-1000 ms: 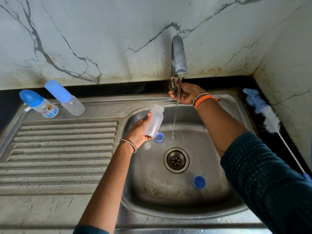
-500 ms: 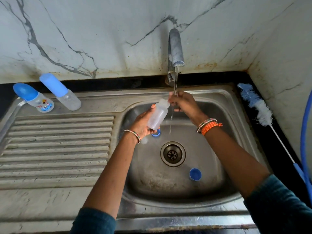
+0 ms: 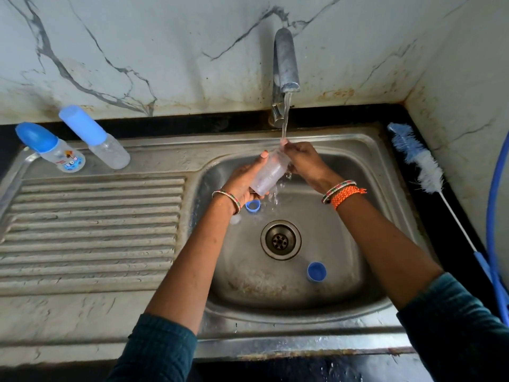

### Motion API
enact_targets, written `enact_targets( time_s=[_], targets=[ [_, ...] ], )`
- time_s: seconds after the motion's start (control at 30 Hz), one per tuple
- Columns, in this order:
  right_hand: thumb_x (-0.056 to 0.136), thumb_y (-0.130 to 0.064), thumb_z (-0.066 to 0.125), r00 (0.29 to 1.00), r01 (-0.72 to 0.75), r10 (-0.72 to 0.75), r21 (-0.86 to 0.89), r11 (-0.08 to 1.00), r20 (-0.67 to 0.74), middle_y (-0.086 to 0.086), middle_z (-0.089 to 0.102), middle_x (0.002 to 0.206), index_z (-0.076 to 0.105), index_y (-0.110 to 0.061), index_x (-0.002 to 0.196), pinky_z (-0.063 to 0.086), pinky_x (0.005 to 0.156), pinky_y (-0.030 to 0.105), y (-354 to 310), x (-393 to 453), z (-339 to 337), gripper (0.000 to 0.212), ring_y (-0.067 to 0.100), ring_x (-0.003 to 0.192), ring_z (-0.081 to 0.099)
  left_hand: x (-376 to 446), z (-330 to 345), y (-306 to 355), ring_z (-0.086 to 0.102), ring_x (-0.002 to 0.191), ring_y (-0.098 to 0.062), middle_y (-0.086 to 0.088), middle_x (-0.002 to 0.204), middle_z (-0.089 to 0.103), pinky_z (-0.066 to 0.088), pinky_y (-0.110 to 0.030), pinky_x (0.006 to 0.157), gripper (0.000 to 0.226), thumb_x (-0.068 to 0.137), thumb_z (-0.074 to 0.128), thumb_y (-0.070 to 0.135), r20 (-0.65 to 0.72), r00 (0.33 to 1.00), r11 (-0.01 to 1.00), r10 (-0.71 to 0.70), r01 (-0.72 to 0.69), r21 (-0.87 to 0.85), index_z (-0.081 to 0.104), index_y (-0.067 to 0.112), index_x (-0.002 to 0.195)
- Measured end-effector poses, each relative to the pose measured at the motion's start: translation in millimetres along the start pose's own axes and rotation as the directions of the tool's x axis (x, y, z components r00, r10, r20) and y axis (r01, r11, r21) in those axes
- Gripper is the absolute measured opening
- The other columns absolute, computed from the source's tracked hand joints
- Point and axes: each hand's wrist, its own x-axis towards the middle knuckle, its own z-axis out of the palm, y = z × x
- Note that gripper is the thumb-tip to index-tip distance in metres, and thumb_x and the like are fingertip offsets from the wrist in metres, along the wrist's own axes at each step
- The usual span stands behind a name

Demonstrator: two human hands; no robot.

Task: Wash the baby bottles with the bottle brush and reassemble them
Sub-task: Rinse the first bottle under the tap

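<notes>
Head view, hands (image 3: 275,172) covering bottle (image 3: 268,175) mouth

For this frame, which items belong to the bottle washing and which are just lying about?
Part of the job:
open bottle in the left hand, right hand at its mouth
tap
blue ring
blue cap
two capped bottles
bottle brush

Lying about:
blue hose

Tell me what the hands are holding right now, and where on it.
Left hand grips the clear bottle around its lower body; right hand holds its neck end under the tap water.
</notes>
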Motion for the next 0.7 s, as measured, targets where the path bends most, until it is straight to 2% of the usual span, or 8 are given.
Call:
enact_targets(
  time_s=[0.1, 0.23, 0.33, 0.4, 0.47, 0.53, 0.63, 0.7],
  targets=[
    [0.098, -0.02, 0.052, 0.999, 0.033, -0.035, 0.054, 0.998, 0.035, 0.015, 0.063, 0.08, 0.065, -0.007, 0.075, 0.046, 0.072, 0.034, -2, 0, 3, 0.029, 0.022, 0.074, 0.056, 0, -3, 1, 0.061, 0.093, -0.024, -0.008, 0.099, 0.066, 0.049, -0.038, 0.085, 0.038, 0.09, 0.05, 0.053, 0.029, 1.0, 1.0, -0.009, 0.009, 0.011, 0.062, 0.018, 0.097],
    [0.087, -0.043, 0.066, 0.958, -0.011, -0.011, -0.076, 0.997, -0.287, -0.002, 0.038, 0.041, 0.041, -0.014, 0.043, 0.034, 0.054, 0.024, -5, 8, 8, 0.058, 0.012, 0.043, 0.035, -5, 8, 2, 0.06, 0.091, -0.026, -0.012, 0.1, 0.064, 0.048, -0.046, 0.091, 0.032, 0.091, 0.053, 0.046, 0.065, 0.997, 0.999, 0.035, -0.037, 0.037, 0.062, 0.016, 0.096],
    [0.091, -0.043, 0.06, 0.983, -0.063, 0.062, -0.002, 0.998, -0.173, 0.01, 0.047, 0.058, 0.046, -0.014, 0.052, 0.037, 0.061, 0.028, -4, 10, 6, 0.05, 0.018, 0.058, 0.045, -5, 8, 2, 0.061, 0.093, -0.027, -0.01, 0.094, 0.066, 0.05, -0.041, 0.086, 0.033, 0.09, 0.053, 0.049, 0.042, 0.999, 1.0, -0.009, 0.009, 0.017, 0.062, 0.017, 0.095],
    [0.096, -0.027, 0.055, 0.995, -0.097, 0.093, 0.106, 0.99, 0.049, 0.01, 0.057, 0.076, 0.058, -0.012, 0.069, 0.043, 0.064, 0.029, -2, 7, 4, 0.031, 0.021, 0.073, 0.053, -7, 4, 1, 0.064, 0.077, -0.023, -0.01, 0.084, 0.069, 0.049, -0.031, 0.069, 0.041, 0.091, 0.049, 0.051, 0.07, 0.994, 0.989, -0.087, 0.094, -0.118, 0.062, 0.013, 0.096],
    [0.096, -0.016, 0.053, 0.985, -0.113, 0.086, 0.178, 0.978, 0.15, 0.004, 0.06, 0.084, 0.061, -0.014, 0.079, 0.047, 0.068, 0.027, -1, 3, 3, 0.019, 0.018, 0.081, 0.056, -9, 0, 2, 0.061, 0.055, -0.018, -0.014, 0.078, 0.068, 0.045, -0.021, 0.051, 0.05, 0.092, 0.045, 0.052, 0.119, 0.979, 0.95, -0.165, 0.19, -0.246, 0.062, 0.006, 0.098],
    [0.095, -0.025, 0.056, 0.994, -0.096, 0.086, 0.156, 0.983, 0.068, 0.006, 0.064, 0.086, 0.065, -0.014, 0.081, 0.05, 0.07, 0.032, 0, 2, 5, 0.02, 0.021, 0.084, 0.059, -11, 0, 3, 0.055, 0.043, -0.017, -0.019, 0.072, 0.065, 0.039, -0.016, 0.041, 0.049, 0.094, 0.041, 0.048, 0.139, 0.971, 0.918, -0.194, 0.23, -0.322, 0.061, 0.003, 0.095],
    [0.092, -0.043, 0.058, 0.986, -0.051, 0.049, -0.009, 0.999, -0.158, 0.017, 0.066, 0.079, 0.064, -0.011, 0.065, 0.05, 0.067, 0.035, 4, 4, 5, 0.043, 0.025, 0.075, 0.061, -10, 1, 3, 0.053, 0.047, -0.018, -0.018, 0.079, 0.06, 0.041, -0.017, 0.037, 0.034, 0.092, 0.049, 0.036, 0.072, 0.985, 0.866, -0.158, 0.173, -0.469, 0.057, 0.003, 0.094],
    [0.097, -0.041, 0.05, 0.992, -0.056, 0.051, -0.036, 0.998, -0.118, 0.015, 0.064, 0.082, 0.062, -0.012, 0.067, 0.048, 0.069, 0.032, 1, 4, 3, 0.043, 0.024, 0.077, 0.059, -10, 0, -2, 0.055, 0.053, -0.019, -0.016, 0.084, 0.057, 0.047, -0.02, 0.041, 0.027, 0.091, 0.056, 0.028, 0.013, 0.993, 0.857, -0.12, 0.11, -0.504, 0.056, 0.002, 0.097]
  ],
)
